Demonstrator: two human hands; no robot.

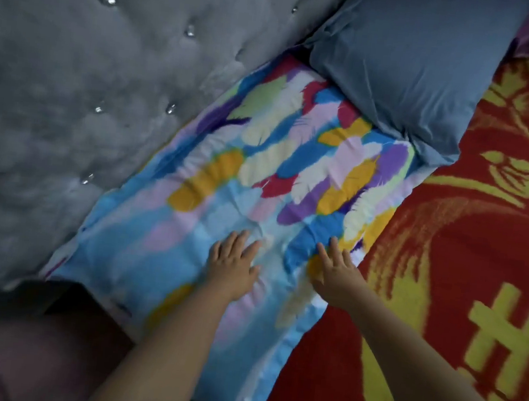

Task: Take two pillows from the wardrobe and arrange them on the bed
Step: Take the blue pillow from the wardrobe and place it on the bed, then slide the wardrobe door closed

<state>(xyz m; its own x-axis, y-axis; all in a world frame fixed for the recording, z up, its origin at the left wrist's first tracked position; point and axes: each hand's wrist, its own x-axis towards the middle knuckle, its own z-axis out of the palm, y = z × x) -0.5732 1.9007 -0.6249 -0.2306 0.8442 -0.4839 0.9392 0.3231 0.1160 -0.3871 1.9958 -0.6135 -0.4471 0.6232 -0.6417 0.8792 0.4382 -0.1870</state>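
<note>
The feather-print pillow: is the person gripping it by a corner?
No: both the left hand and the right hand lie open and flat on top of the feather-print pillow.

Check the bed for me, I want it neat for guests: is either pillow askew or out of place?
Nothing stands out. The feather-print pillow and the blue pillow lie flat in a row along the grey headboard, with both hands flat on the printed one; only light creases show.

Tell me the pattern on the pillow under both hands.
Multicoloured feathers on a light blue ground, on the feather pillow, seen from the head view.
</note>
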